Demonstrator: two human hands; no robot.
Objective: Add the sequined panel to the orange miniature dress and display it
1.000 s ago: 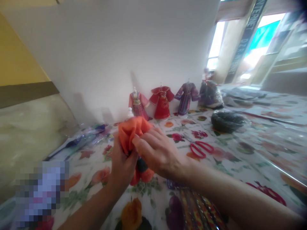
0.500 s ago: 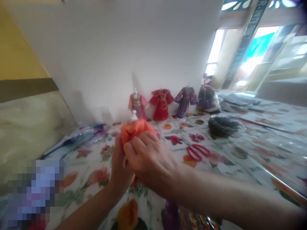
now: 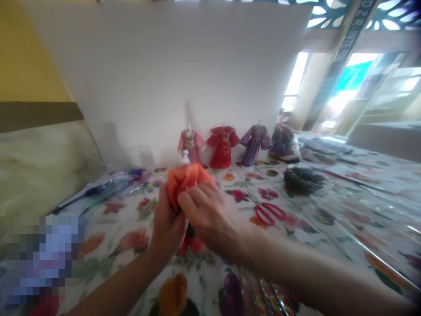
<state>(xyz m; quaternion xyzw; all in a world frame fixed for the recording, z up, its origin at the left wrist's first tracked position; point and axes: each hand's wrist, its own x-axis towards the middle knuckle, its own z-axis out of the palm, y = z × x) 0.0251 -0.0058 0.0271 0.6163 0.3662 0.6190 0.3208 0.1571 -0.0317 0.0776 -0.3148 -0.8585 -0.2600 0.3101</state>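
Observation:
An orange doll garment covers a small white mannequin, whose knob-shaped neck sticks out at the top. My left hand is closed on the left side of the cloth. From the right, my right hand pinches the front of the same garment with bent fingers. The two hands nearly meet at the middle of the cloth, and its lower part is largely hidden behind them.
Dressed mini mannequins in pink, red and purple line the white board. Red-handled scissors and a plastic-wrapped dark bundle lie to the right on the floral tablecloth.
My right hand has shifted slightly to the right, opening a small dark gap between the hands over the orange garment. The whole view has tilted a little.

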